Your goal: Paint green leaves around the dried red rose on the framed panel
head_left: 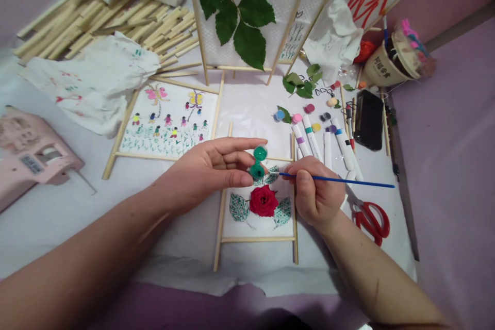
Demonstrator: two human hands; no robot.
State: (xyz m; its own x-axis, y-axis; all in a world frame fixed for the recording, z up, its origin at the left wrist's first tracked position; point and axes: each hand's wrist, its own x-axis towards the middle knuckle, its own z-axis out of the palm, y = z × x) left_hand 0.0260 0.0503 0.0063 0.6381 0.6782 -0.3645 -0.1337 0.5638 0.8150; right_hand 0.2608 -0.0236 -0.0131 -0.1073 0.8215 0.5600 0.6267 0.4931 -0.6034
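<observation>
My left hand (pixel 220 167) holds a small paint pot (pixel 257 170) of green paint between thumb and fingers, its lid flipped up. My right hand (pixel 319 191) grips a thin blue paintbrush (pixel 356 182), with the tip close to the pot's opening; whether it touches the pot I cannot tell. Below both hands lies a picture in a wooden stick frame (pixel 257 240). On its white sheet sits a red rose (pixel 264 200), with green printed leaves (pixel 283 212) around it. The pot and fingers cover part of the upper leaves.
A framed picture with small figures (pixel 166 118) lies left, near wooden sticks (pixel 104 15) and a pink glue gun (pixel 31 152). Upright leaf panels (pixel 247 10) stand behind. Markers (pixel 309 136), paint pots (pixel 297 118), a phone (pixel 368 119) and red-handled scissors (pixel 373 221) are at right.
</observation>
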